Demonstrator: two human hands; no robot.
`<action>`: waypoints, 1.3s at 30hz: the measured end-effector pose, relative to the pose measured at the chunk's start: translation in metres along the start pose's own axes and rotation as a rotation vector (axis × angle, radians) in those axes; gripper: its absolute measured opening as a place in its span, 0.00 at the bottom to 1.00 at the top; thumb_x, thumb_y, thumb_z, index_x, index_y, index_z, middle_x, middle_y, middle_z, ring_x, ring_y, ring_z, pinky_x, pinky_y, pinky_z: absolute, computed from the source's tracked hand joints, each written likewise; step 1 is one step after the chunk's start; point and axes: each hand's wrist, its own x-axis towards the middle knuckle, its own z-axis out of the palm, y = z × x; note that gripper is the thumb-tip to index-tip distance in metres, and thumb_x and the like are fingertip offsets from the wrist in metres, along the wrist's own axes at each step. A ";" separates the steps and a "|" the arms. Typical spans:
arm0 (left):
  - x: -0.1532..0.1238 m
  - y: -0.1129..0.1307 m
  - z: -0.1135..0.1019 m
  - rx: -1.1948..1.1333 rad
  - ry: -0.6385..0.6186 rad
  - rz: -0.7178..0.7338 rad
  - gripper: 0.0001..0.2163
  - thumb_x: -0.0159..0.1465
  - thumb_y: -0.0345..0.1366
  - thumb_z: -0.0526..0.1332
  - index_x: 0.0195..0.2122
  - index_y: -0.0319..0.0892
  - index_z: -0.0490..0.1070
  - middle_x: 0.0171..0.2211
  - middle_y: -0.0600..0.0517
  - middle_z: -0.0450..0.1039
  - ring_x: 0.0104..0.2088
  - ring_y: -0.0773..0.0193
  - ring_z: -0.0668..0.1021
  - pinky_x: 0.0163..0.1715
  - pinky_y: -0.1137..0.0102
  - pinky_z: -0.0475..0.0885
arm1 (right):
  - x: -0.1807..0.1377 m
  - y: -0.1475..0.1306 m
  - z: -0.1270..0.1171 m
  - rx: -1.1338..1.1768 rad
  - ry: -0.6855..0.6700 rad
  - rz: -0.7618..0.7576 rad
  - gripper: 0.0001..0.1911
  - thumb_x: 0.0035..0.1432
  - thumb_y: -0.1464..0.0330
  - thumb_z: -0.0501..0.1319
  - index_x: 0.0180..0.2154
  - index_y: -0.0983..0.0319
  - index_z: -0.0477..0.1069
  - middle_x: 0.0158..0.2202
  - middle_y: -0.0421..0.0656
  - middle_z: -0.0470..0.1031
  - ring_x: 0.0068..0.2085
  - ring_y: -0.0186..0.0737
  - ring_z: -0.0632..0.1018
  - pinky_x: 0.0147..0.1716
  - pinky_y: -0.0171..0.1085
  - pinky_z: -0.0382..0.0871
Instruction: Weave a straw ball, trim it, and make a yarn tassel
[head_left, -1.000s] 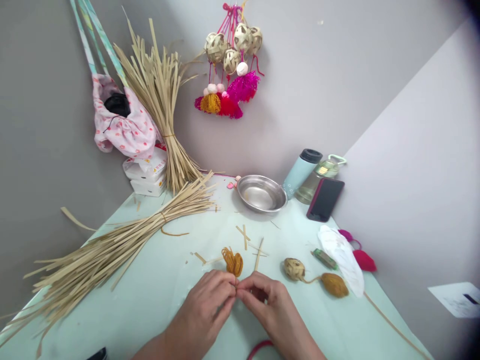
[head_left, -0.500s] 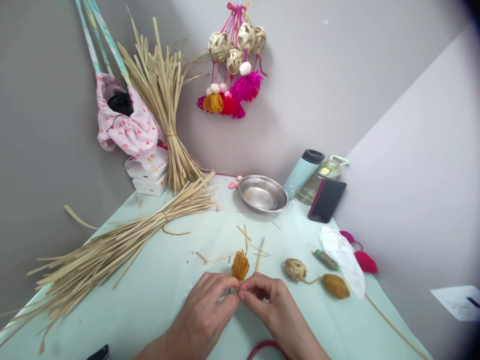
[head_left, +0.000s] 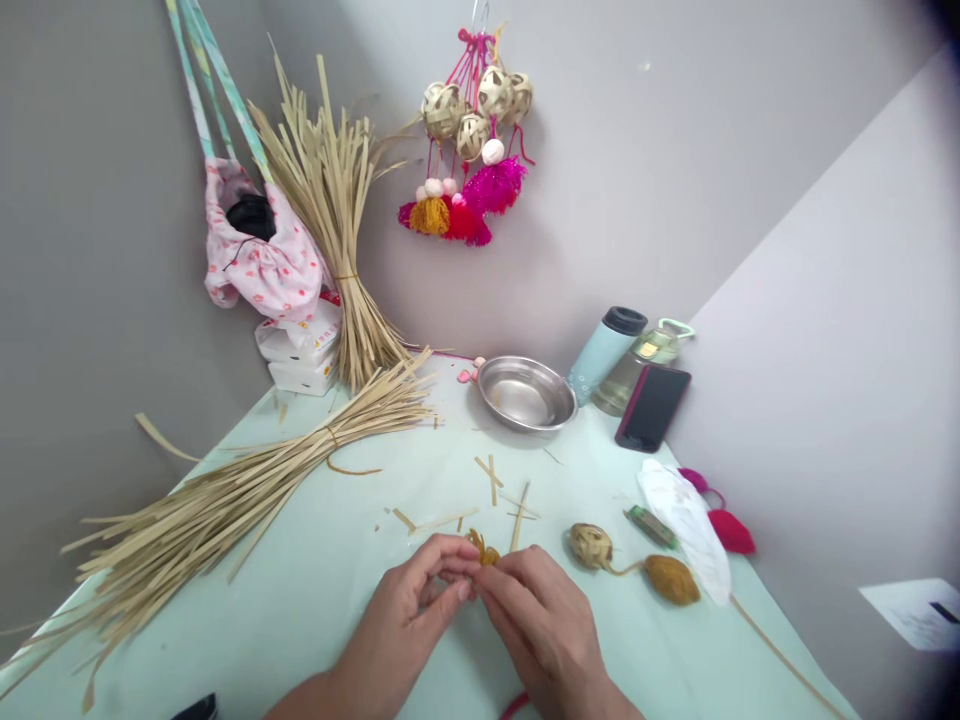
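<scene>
My left hand [head_left: 417, 606] and my right hand [head_left: 538, 620] meet at the near middle of the pale green table [head_left: 315, 600]. Both pinch a small bundle of mustard-yellow yarn [head_left: 483, 549], of which only the top loops show above my fingertips. Just to the right lies a small woven ball [head_left: 589, 545] joined by a cord to a mustard tassel [head_left: 670, 579]. Short cut strips [head_left: 491, 478] lie scattered beyond my hands.
A long bundle of straw strips [head_left: 225, 490] lies across the left of the table; another [head_left: 337, 220] leans on the wall. A steel bowl [head_left: 526, 394], a flask [head_left: 604, 352], a phone [head_left: 652, 406], a lighter [head_left: 651, 525] and red tassels [head_left: 731, 532] lie behind and to the right. Woven balls with tassels [head_left: 469, 140] hang above.
The yarn bundle, which stood up above my fingers, has been drawn down into them and now barely shows. My right hand has closed further over it.
</scene>
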 end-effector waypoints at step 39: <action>0.013 -0.011 -0.020 -0.292 -0.030 0.135 0.16 0.55 0.48 0.66 0.31 0.43 0.63 0.19 0.59 0.64 0.18 0.72 0.63 0.19 0.75 0.59 | -0.004 0.009 -0.005 0.130 -0.319 0.242 0.15 0.67 0.67 0.51 0.32 0.61 0.74 0.28 0.40 0.78 0.29 0.36 0.76 0.31 0.30 0.63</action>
